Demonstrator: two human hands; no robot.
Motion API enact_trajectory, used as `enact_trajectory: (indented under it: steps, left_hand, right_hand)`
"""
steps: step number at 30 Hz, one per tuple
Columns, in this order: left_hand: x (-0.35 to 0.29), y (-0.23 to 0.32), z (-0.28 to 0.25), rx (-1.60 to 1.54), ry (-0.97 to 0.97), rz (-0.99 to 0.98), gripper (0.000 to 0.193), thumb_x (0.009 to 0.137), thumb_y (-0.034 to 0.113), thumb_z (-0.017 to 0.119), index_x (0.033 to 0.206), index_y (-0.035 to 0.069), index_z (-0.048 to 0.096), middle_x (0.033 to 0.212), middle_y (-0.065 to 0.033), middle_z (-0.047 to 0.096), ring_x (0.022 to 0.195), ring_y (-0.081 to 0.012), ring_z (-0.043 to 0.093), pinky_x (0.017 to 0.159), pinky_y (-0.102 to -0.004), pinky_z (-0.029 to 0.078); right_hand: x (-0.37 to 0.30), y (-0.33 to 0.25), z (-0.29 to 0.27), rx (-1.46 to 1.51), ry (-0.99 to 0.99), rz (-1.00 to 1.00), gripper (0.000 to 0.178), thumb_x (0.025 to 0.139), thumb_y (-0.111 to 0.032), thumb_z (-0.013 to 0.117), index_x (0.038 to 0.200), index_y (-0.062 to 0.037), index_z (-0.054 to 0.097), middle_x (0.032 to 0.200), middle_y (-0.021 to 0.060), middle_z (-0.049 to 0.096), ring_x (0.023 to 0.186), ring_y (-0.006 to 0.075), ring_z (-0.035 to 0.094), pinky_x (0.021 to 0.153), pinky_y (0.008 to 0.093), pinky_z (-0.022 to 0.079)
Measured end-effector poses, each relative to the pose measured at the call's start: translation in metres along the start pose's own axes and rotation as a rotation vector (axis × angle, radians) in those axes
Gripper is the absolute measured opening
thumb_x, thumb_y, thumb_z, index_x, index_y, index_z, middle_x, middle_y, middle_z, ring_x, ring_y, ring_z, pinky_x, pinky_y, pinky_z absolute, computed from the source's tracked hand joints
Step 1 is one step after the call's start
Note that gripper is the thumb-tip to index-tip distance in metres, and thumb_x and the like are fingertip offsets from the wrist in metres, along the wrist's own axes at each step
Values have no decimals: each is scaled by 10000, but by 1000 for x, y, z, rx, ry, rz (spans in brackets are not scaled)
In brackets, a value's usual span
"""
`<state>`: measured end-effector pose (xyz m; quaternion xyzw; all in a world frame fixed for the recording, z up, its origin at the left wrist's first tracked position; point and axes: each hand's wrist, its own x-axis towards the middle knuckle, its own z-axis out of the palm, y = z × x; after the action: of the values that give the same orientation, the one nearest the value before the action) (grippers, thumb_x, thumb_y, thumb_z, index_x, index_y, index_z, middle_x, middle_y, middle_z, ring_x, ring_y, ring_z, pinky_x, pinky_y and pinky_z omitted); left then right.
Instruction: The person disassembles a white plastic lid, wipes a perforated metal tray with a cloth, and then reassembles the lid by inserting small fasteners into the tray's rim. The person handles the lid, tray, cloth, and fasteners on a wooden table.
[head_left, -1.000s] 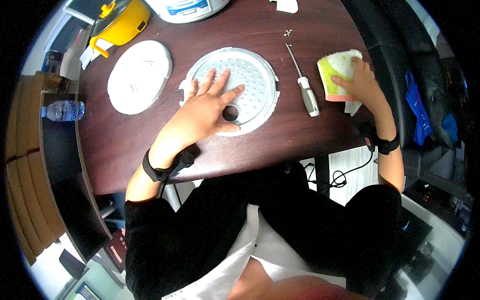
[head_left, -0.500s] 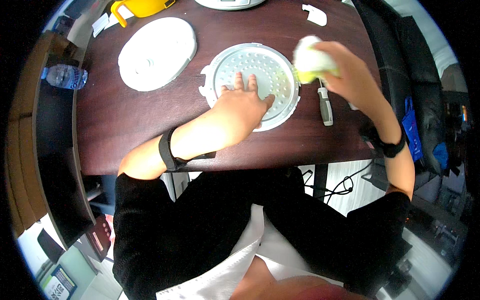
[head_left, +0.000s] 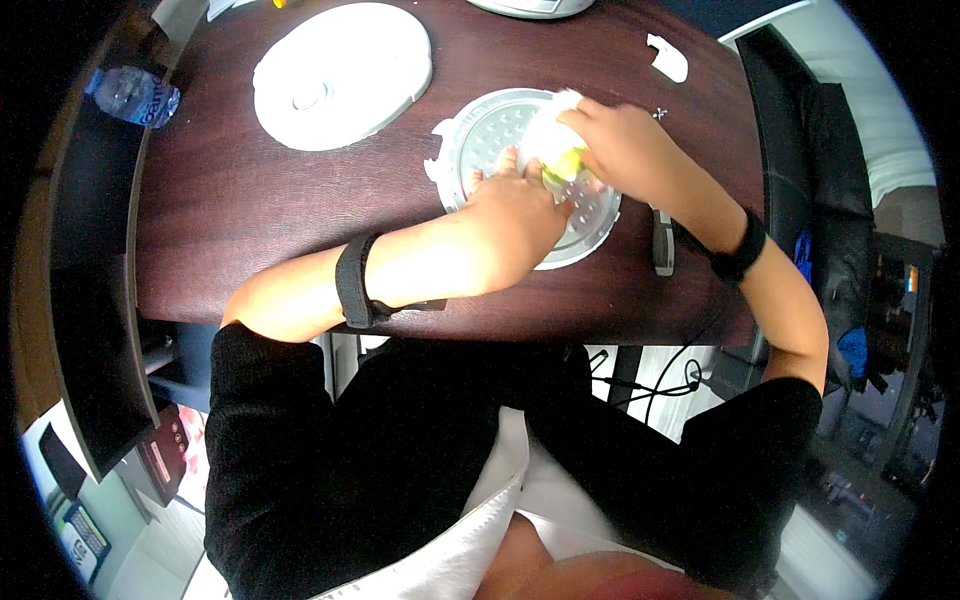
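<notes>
A round, silver-grey plate (head_left: 480, 125) with rows of raised dots and small rim tabs lies on the dark red-brown table. My left hand (head_left: 515, 215) rests flat on its near part with fingers spread. Over the plate's far right part, my right hand (head_left: 625, 145) grips a soft white and yellow-green wad (head_left: 555, 140), probably cloth, and presses it to the dotted face. Motion blur and my fingers hide part of the wad. Right of the plate lies a screwdriver (head_left: 663, 245) with a grey handle, its shaft hidden by my right arm.
A white round lid (head_left: 350, 60) with a small raised knob lies at the far left of the table. At the far right is a small white plastic piece (head_left: 668, 60). A white appliance (head_left: 530, 8) is cut off at the top edge. A water bottle (head_left: 135, 97) stands left.
My right hand has brought the wad leftward from beside the plate onto its dotted face. The view has shifted a little; my left hand still lies on the plate.
</notes>
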<state>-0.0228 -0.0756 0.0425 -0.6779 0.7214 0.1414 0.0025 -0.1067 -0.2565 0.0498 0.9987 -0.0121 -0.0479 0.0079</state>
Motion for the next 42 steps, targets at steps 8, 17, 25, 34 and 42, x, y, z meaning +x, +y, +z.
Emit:
enact_trajectory:
  steps: [8,17,25,34,42]
  left_hand:
    - [5,-4,1,25,-58,-3,446,804,235,676,1202,78,553,1341,-322,402,1209,-492,444,919,-526,472]
    - [17,-73,-26,-206,-121,165,258,819,35,505,1064,-22,559,907,-250,634,875,-406,623,727,-454,494]
    - [14,-66,-29,-203,-155,230,335,800,31,492,1129,-23,531,897,-240,639,834,-414,622,690,-447,487]
    - [24,-101,-37,-798,-269,90,297,917,230,439,1067,0,551,779,-22,602,636,-118,513,576,-262,415]
    - [27,-108,-25,-1214,-338,-31,345,988,343,363,719,147,454,643,113,370,544,-26,295,494,-200,261]
  right_hand:
    - [-56,-44,-7,96,-92,114,234,764,-87,591,978,6,571,858,165,605,666,337,636,616,421,524]
    - [-44,-61,-12,258,-102,-104,165,757,-69,575,905,4,577,839,165,600,676,357,627,626,415,525]
    - [-32,-56,-29,155,-155,-95,246,721,-99,616,952,-14,603,858,139,613,712,334,640,645,418,528]
    - [6,-74,-14,119,57,-225,373,691,-121,662,1051,-52,594,967,95,608,734,272,645,649,370,530]
    - [17,-75,-5,97,5,-420,296,720,-63,617,1015,-73,592,984,93,582,879,227,629,667,341,519]
